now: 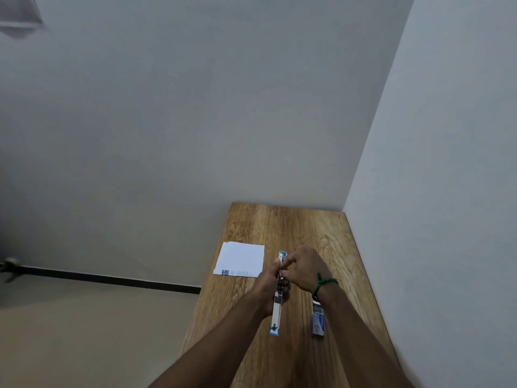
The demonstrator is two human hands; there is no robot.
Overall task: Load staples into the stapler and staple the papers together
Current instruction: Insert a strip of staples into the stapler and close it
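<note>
Wooden table [307,228]: left hand [267,280] grips stapler [276,312], right hand [303,268] pinches it; papers [242,259], staple box [318,322] beside

My stapler [276,312] is swung open into one long strip of silver metal with a blue tip at each end, pointing away from me. My left hand [267,281] grips its middle and my right hand [303,268] pinches its far half. The papers [242,257], white with a blue printed band on the near edge, lie flat to its left. The small blue-and-white staple box [318,322] lies to its right.
</note>
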